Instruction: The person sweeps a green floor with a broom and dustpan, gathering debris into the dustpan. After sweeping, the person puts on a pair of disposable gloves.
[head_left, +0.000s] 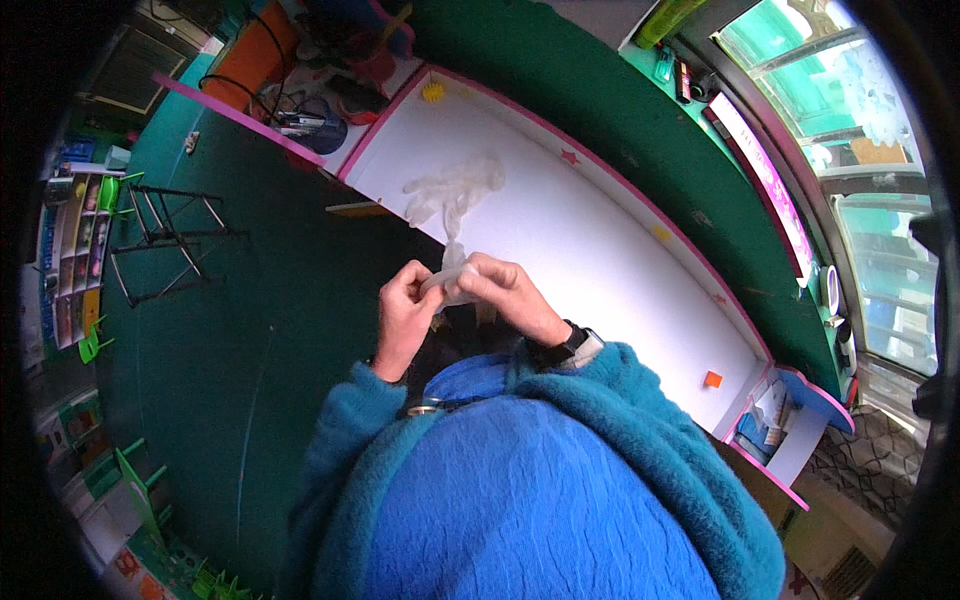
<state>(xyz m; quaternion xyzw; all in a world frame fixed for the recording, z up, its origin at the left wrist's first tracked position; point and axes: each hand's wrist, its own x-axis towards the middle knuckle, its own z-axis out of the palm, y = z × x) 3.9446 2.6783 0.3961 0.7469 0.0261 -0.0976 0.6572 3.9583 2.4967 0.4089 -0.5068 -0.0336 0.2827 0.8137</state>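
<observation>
A translucent white disposable glove (453, 256) is pinched at its cuff between my two hands. My left hand (405, 309) grips one side of the cuff with thumb and fingertips. On the other side my right hand (511, 289), with a watch strap at its wrist, grips the cuff too. The glove's fingers stretch away from me over the table edge. Just beyond lies a second translucent glove (469, 182), crumpled on the white tabletop (592, 255). Whether the two gloves touch, I cannot tell.
Pink-edged raised borders frame the tabletop, with a small orange block (712, 379) at its right. A dark pen holder (322, 133) stands at the upper left. On the green floor is a black metal frame (169, 236). Shelves (79, 247) line the far left; windows (885, 277) the right.
</observation>
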